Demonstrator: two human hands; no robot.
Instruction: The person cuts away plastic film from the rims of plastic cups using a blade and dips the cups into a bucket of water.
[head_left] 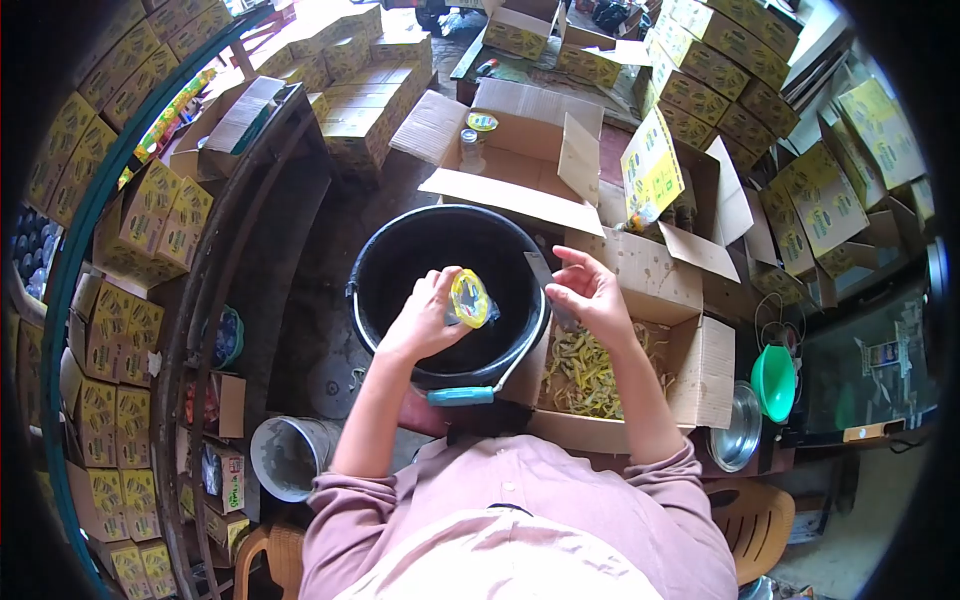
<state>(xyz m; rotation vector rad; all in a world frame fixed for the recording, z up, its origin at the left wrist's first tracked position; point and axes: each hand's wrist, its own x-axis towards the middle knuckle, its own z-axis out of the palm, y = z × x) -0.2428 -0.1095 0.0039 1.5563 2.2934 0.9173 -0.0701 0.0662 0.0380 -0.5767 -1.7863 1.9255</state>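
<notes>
My left hand (432, 318) is wrapped round a clear container with a yellow rim (470, 298), tilted above the opening of a large black bucket (390, 240). On the right, my right hand (590, 292) pinches a flat grey blade-like strip (540, 272) between thumb and fingers, near the bucket's right rim. The bucket's inside is dark and its contents cannot be made out. Its blue-green handle grip (460, 396) hangs at the near side. Below my right hand, an open cardboard box (700, 370) holds yellow-green strips (585, 375).
Beyond the bucket, an open carton (535, 150) holds a jar (470, 150). A green bowl (773, 375) and a metal basin (738, 430) are at the right. A whitish bucket (288, 458) stands lower left. Stacked yellow cartons (365, 95) line both sides.
</notes>
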